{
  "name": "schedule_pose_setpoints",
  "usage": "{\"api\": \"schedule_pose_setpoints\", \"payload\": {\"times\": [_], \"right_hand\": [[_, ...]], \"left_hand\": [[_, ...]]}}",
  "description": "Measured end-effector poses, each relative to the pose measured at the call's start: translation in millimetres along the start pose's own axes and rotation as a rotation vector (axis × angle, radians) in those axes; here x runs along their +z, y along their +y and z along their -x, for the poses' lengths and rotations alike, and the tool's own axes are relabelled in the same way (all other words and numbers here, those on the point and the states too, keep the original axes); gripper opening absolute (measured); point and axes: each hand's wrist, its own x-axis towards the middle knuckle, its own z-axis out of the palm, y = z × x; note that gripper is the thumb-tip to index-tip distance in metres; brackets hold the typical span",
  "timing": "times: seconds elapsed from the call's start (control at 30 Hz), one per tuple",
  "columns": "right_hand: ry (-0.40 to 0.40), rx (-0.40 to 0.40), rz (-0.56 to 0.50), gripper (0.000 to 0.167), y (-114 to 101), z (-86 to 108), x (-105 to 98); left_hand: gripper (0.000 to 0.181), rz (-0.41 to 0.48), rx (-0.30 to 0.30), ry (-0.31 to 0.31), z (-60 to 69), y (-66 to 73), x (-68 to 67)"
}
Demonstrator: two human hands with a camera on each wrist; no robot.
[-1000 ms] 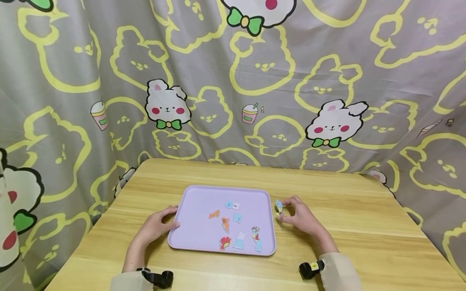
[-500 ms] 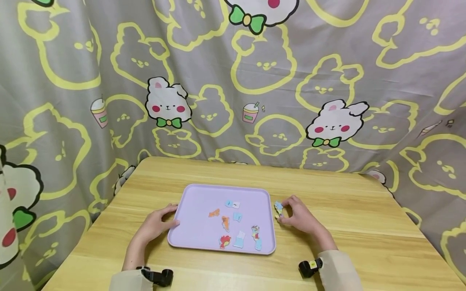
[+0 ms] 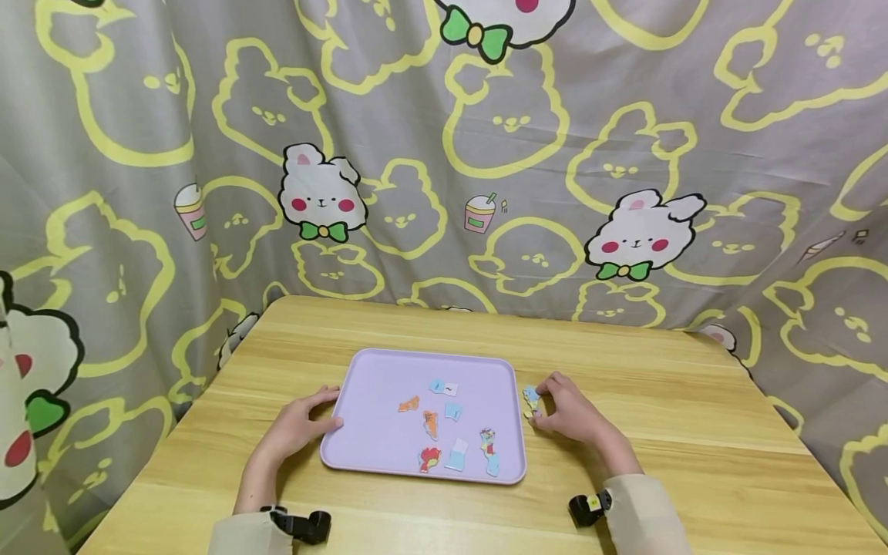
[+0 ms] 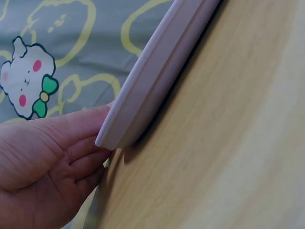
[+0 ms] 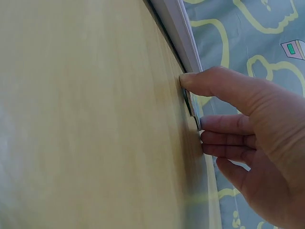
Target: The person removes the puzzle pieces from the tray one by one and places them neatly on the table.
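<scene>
In the head view my left hand [image 3: 297,425] holds the left edge of a lilac tray [image 3: 375,455]. The left wrist view has the tray's rim [image 4: 138,90] against the fingers. Just right of the tray, my right hand [image 3: 572,408] has thumb and fingertips at opposite ends of a blue-and-yellow puzzle piece [image 3: 531,397] low on the table. The right wrist view shows the thin piece [image 5: 191,102] edge-on. Inside the tray lie an orange piece [image 3: 431,424], a red piece [image 3: 428,459], a light-blue piece [image 3: 455,458] and a multicoloured piece [image 3: 488,443].
A smaller orange piece [image 3: 409,404] and blue-and-white pieces [image 3: 437,386] also lie in the tray. The wooden table [image 3: 694,432] extends around it. A patterned grey curtain [image 3: 416,116] hangs behind and at both sides.
The blue-and-yellow piece beside the tray has turned flatter toward the table under my right fingers. My left hand keeps its place on the tray, and the pieces inside stay put.
</scene>
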Motion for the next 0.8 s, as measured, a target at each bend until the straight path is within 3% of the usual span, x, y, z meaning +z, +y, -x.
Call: {"api": "schedule_pose_setpoints", "payload": {"times": [0.4,0.8], "right_hand": [[-0.026,0.022,-0.012,0.059,1.3,2.4,1.0],[0.062,-0.063,-0.079,0.061,-5.9,9.8,7.5]], "left_hand": [[0.055,-0.003,-0.006,0.003,0.7,-1.9,-0.1],[0.055,-0.002,-0.010,0.003,1.9,-1.5,-1.1]]}}
